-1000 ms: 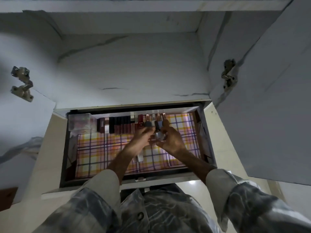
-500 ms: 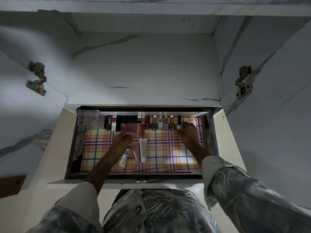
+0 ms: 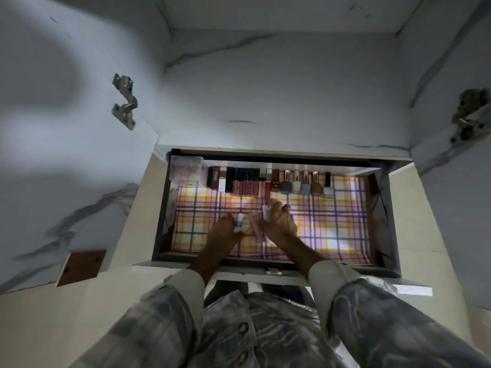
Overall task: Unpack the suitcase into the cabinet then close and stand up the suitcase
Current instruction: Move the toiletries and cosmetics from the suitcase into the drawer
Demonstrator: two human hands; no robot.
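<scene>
Holding tubes over drawer [image 3: 393, 221] liner, mid-front: left hand [image 3: 225, 232] grips white-blue tube [image 3: 239, 226]; right hand [image 3: 280, 221] pinches white tube [image 3: 266, 214]. Judged light, soft, slippery; best taken mid-body. Bottles [image 3: 300, 183] along back, likely fragile

A brown wooden board [image 3: 81, 267] leans low on the left. Two metal hinges [image 3: 124, 101] [image 3: 469, 117] sit on the marbled side panels.
</scene>
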